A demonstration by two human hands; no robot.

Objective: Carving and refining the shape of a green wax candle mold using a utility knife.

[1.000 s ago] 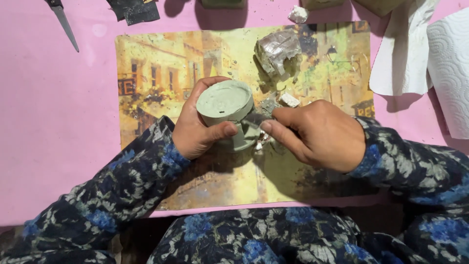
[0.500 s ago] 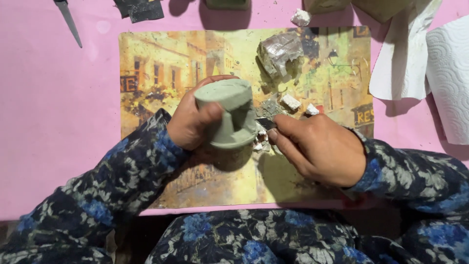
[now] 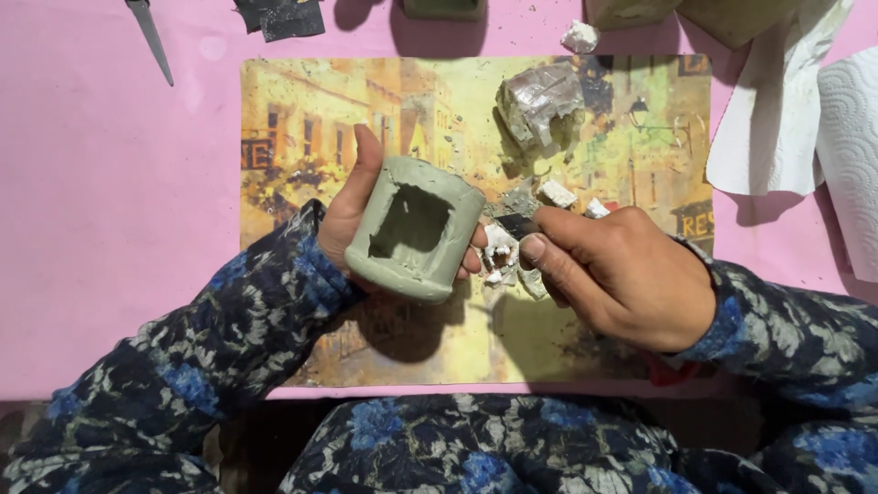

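Clay cylinder [image 3: 416, 229], gripped in the left hand [image 3: 352, 215], lay at nine o'clock from the right hand [image 3: 622, 274], which pinched a small blade [image 3: 514, 224] pointing at its cut-out side.

Left hand [image 3: 358, 212] grips a grey-green clay cylinder [image 3: 416, 229] tilted sideways, a square window cut in its wall facing the camera; right hand [image 3: 622, 274] pinches a small dark blade [image 3: 514, 225] just beside the cylinder's right edge; white clay scraps [image 3: 498, 256] lie below the blade on a printed street-scene placemat [image 3: 302, 119]; a foil-wrapped clay lump [image 3: 541, 101] rests farther up the mat; pink table [image 3: 101, 201] surrounds; paper towel [image 3: 851, 137] at right.
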